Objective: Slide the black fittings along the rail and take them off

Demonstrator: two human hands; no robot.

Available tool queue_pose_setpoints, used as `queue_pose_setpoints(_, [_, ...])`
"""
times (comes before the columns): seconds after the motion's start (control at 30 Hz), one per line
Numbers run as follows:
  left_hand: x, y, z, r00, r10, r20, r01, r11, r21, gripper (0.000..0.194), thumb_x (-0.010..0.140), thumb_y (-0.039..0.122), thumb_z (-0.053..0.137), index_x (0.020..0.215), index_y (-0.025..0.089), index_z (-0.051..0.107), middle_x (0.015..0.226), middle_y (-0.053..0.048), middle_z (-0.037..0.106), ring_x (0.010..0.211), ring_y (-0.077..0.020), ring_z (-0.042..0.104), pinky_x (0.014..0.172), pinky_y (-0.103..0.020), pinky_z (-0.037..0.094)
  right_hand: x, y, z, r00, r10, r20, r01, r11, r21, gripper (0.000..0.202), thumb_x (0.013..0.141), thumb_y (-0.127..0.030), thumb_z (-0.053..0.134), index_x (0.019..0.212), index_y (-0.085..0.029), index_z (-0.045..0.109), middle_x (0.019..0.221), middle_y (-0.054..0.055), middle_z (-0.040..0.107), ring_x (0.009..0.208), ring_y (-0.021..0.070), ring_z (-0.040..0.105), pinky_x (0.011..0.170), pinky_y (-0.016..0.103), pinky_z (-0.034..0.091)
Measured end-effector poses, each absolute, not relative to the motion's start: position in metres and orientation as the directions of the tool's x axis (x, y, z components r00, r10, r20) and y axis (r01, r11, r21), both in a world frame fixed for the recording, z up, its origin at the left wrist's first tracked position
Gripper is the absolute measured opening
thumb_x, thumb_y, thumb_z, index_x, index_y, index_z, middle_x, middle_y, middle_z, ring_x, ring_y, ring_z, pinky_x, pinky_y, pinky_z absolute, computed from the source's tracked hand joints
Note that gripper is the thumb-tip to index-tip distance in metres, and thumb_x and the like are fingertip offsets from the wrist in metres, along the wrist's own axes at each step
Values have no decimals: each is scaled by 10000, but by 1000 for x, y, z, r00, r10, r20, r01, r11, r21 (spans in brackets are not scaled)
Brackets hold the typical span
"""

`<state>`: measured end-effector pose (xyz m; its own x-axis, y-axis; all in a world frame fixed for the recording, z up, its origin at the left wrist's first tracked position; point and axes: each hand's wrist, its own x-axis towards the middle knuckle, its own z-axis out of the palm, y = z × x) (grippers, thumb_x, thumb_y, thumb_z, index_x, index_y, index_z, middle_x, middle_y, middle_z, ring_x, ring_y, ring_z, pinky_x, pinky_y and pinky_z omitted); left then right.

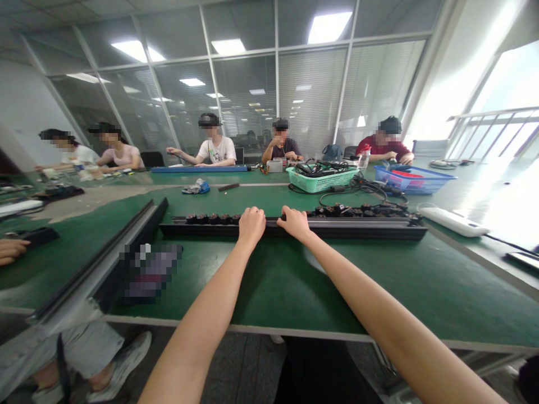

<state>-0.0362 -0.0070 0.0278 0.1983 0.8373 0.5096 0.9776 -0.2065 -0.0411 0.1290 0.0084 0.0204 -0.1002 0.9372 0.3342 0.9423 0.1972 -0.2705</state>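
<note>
A long black and silver metal rail (349, 225) lies crosswise on the green table in front of me. Along its far side sits a row of small black parts with brownish tops (214, 218); more of them crowd its right half. My left hand (252, 225) is closed over the middle of the rail, knuckles up, and hides what its fingers hold. Just right of it, my right hand (295, 223) is closed too, its thumb and curled fingers at the rail's far edge. Dark material shows at those fingertips, but I cannot tell whether it is a loose part.
Another long rail (113, 247) slants across the left side. Behind are a green basket (322, 179) of cables, a blue basket (415, 179) and a blue-grey cloth bundle (196, 187). A white power strip (455, 221) lies right. A neighbour's hand (12, 251) shows left; several people sit opposite.
</note>
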Motion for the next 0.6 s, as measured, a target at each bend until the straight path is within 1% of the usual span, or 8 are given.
queue_pose_setpoints(0.33, [-36,-8,29,195,838,509,979,-197,-51,354,1060,182,401,1037,164,753,1134,-134,712,1109,-273,613,930,-350,502,128,8,22,-88,942,324,944,183,-276,241,983,-359,565,1157,-205,629,1116,101,753,1069,269,675,915,369,369])
queue_pose_setpoints(0.6, [-36,-8,29,187,843,504,980,-198,-34,359,1056,181,401,1046,174,759,1137,-135,712,1110,-273,610,921,-352,511,137,14,20,-92,946,312,941,185,-282,236,959,-376,595,1118,-209,646,1109,95,760,1060,268,673,912,364,371])
